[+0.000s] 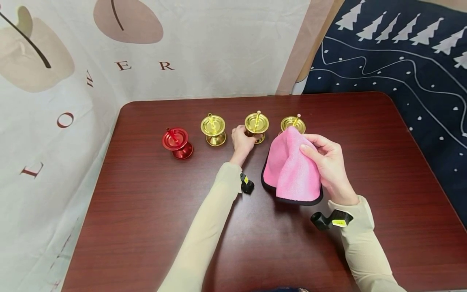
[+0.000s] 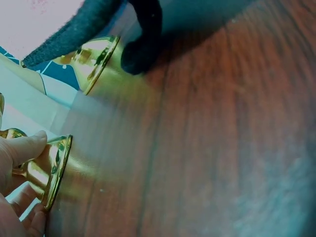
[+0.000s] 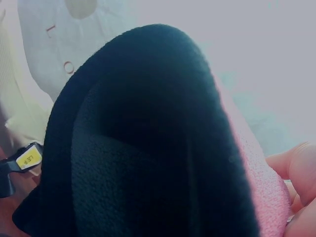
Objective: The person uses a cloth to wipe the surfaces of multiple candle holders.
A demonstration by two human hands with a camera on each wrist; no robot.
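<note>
My left hand [image 1: 242, 142] holds the middle gold candle holder [image 1: 256, 121] around its stem, thumb and fingers curled under the dish. In the left wrist view its flared base [image 2: 53, 173] stands at the table surface. My right hand [image 1: 331, 164] pinches a pink cloth [image 1: 292, 170] with black edging near its top, so it hangs down in folds. The right wrist view shows the cloth's dark underside [image 3: 128, 163]. Behind the cloth stands another gold candle holder [image 1: 288, 122], its lower part hidden in the head view.
To the left stand a gold candle holder [image 1: 213, 125] and a red one [image 1: 176, 140], each with a thin upright stick in its dish. The dark red wooden table [image 1: 146, 227] ends at the back against a pale printed curtain [image 1: 219, 48] and a navy cloth [image 1: 412, 77].
</note>
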